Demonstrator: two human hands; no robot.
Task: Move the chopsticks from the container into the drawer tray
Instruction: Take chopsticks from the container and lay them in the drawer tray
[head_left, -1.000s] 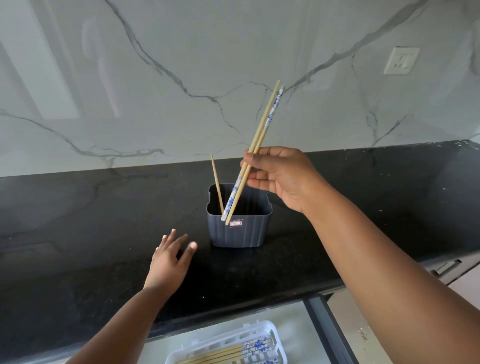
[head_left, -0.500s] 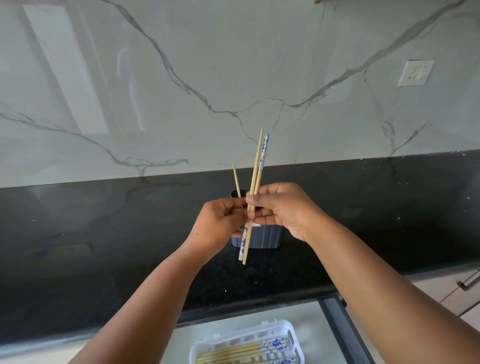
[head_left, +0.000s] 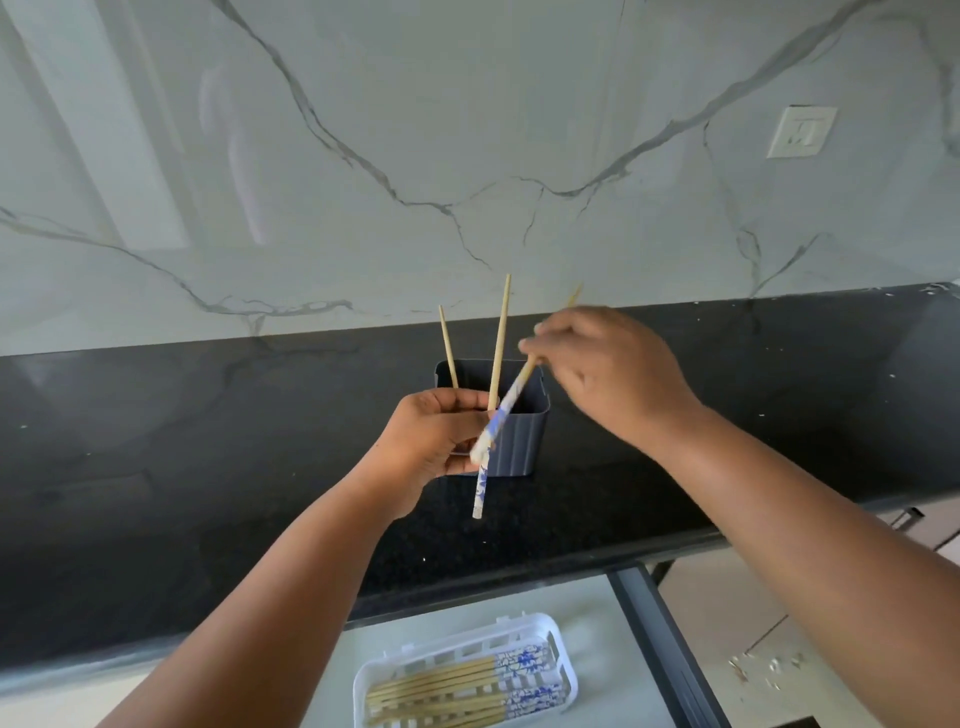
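Observation:
A dark blue ribbed container (head_left: 524, 447) stands on the black countertop (head_left: 208, 467). One plain wooden chopstick (head_left: 448, 348) leans inside it at the left. My left hand (head_left: 436, 447) grips an upright chopstick (head_left: 500, 343) in front of the container, its blue-and-white patterned end pointing down. My right hand (head_left: 613, 374) pinches a second, tilted chopstick (head_left: 511, 395), blurred, whose patterned end lies against my left hand's fingers. Below, the white slotted tray (head_left: 566, 670) in the open drawer holds several chopsticks laid side by side.
The drawer's pale floor (head_left: 571, 597) shows around the tray, with its dark right wall (head_left: 670, 649) beside it. A marble backsplash rises behind the counter, with a wall outlet (head_left: 801, 131) at the upper right. Tiled floor with small debris lies at the lower right.
The two chopsticks, held together by my right hand a second ago, have split: my left hand came up and took one, and my right hand swung the other out to the right.

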